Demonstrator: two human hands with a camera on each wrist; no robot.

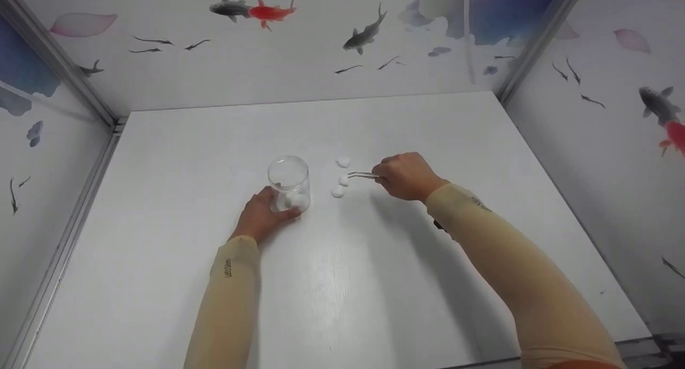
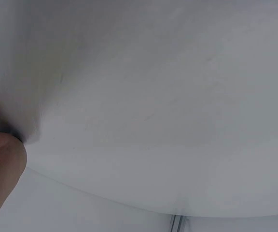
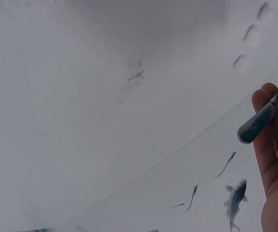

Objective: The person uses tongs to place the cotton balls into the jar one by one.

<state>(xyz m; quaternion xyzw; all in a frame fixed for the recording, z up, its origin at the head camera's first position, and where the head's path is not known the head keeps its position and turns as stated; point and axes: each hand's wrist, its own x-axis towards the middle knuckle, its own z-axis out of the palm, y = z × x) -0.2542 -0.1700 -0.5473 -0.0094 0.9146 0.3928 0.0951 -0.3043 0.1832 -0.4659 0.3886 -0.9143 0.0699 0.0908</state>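
My left hand (image 1: 261, 217) grips the lower part of a clear, open-topped jar (image 1: 289, 177), thumb across its near side. Inside the jar, white cotton balls (image 1: 297, 201) lie at the bottom. Metal tweezers (image 1: 365, 175) are pinched in my right hand (image 1: 408, 175), tips pointing left at the middle one of three loose cotton balls (image 1: 344, 181). Another cotton ball (image 1: 337, 191) lies just nearer, and a third (image 1: 343, 162) farther back. The right wrist view shows the tweezers' rounded rear end (image 3: 256, 124) sticking out from the hand. Only a bit of the left hand (image 2: 3, 162) enters the left wrist view.
A white table (image 1: 332, 283) lies under everything. Printed panels with fish and petals stand behind it (image 1: 299, 64) and along both sides. Metal frame posts (image 1: 96, 91) run up the back corners.
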